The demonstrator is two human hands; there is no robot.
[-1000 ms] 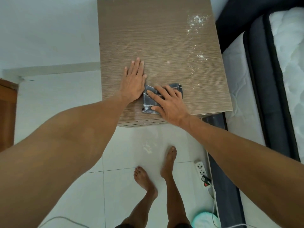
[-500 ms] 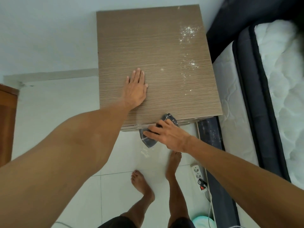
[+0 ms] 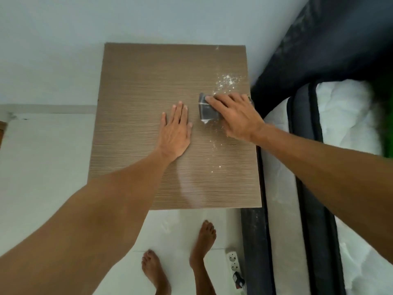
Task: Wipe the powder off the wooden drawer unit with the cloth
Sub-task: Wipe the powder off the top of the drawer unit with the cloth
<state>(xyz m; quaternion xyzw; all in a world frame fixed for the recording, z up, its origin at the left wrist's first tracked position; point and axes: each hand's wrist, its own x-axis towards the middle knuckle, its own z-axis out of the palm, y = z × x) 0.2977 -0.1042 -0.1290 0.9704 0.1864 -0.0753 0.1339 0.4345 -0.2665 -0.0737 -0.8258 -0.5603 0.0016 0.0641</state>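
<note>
The wooden drawer unit (image 3: 136, 124) fills the middle of the head view, seen from above. White powder (image 3: 227, 81) is scattered near its far right edge, with a thinner trail (image 3: 214, 143) running toward the front. My right hand (image 3: 236, 116) presses a folded grey cloth (image 3: 205, 111) flat on the top, just below the main powder patch; the fingers lie straight over the cloth and hide most of it. To the left of the cloth, my left hand (image 3: 176, 130) rests flat on the bare wood, fingers straight.
A bed with a white mattress (image 3: 344, 116) and dark frame (image 3: 308, 188) stands tight against the unit's right side. A white wall lies behind. My bare feet (image 3: 202, 237) stand on the tiled floor in front, beside a white power strip (image 3: 234, 265).
My right hand has carried the cloth from the unit's front edge up to the right side, just below the main powder patch. The left hand stayed flat on the top. The view shifted.
</note>
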